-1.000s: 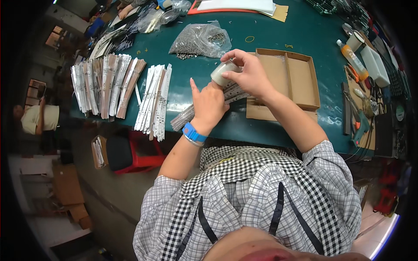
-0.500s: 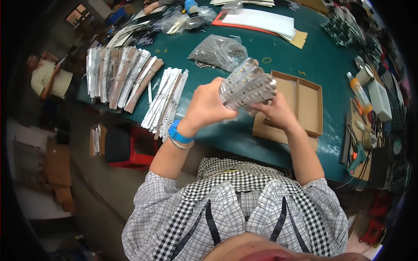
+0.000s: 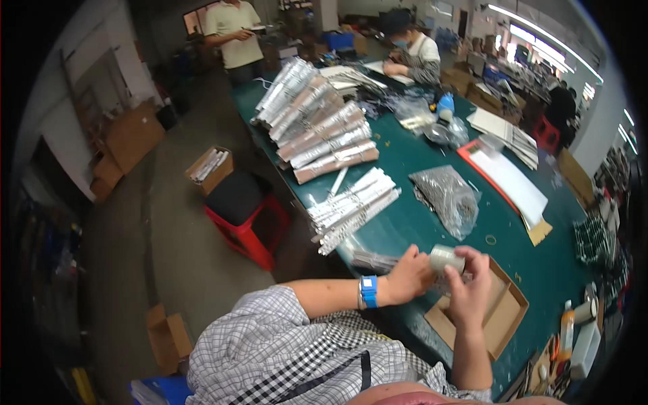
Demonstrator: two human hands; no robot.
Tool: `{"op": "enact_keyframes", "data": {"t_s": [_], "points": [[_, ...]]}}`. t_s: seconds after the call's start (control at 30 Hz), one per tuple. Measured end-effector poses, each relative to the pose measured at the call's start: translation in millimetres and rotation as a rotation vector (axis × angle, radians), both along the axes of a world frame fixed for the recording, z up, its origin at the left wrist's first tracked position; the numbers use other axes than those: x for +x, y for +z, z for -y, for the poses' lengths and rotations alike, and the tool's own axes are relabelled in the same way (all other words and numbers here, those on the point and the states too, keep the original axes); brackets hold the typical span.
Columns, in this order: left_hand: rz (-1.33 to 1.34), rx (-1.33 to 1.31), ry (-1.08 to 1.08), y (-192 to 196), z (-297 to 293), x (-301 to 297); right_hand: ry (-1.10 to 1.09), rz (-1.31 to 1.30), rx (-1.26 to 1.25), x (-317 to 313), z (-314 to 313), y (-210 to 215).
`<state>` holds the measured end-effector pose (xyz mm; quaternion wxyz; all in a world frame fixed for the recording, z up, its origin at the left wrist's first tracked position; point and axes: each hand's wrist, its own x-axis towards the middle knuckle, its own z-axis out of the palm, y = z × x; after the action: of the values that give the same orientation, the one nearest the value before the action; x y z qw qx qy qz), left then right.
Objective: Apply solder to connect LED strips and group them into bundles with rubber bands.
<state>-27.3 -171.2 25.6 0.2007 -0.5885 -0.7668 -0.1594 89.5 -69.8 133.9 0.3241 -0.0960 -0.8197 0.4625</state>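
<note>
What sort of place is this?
Probably an assembly workshop: bundled silvery strips and a clear plastic bag of small parts on a green worktable, with another person at its far end.

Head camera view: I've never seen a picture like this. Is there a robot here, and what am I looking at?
No robot shows here, just a person's two bare hands. The camera sits on their head and looks down; its wide fisheye lens bends straight edges and darkens the corners. The forearm, with a blue watch at the wrist, leads to the left hand, which is at a bundle of thin strips; its grip is partly hidden. The right hand holds a pale roll between thumb and fingers. On the green table lie more strip bundles, a clear bag of small grey pieces and a shallow cardboard box.
</note>
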Motion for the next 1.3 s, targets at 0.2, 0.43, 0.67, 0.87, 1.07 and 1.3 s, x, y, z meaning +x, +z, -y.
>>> {"op": "enact_keyframes", "data": {"t_s": [0.2,0.43,0.67,0.87,1.07,1.3], "points": [[0.307,0.094,0.072,34.6,9.9,-15.9,-0.115,-0.092,0.082,34.2,19.4,-33.9],[0.807,0.21,-0.083,83.7,11.0,-15.0,-0.387,-0.166,0.459,53.9,0.3,-51.4],[1.0,0.203,-0.221,96.8,7.7,-6.2,-0.058,0.042,-0.513,45.4,-44.5,-58.1],[1.83,-0.023,-0.577,62.7,9.2,-8.9,0.185,0.069,-0.459,22.9,-51.7,-14.4],[1.651,0.467,-0.633,55.5,13.6,-24.0,0.04,0.117,-0.004,-9.5,-38.8,-18.6],[1.318,0.571,-0.566,95.9,51.1,-31.1,0.164,0.015,0.112,-14.2,-4.3,20.6]]}}
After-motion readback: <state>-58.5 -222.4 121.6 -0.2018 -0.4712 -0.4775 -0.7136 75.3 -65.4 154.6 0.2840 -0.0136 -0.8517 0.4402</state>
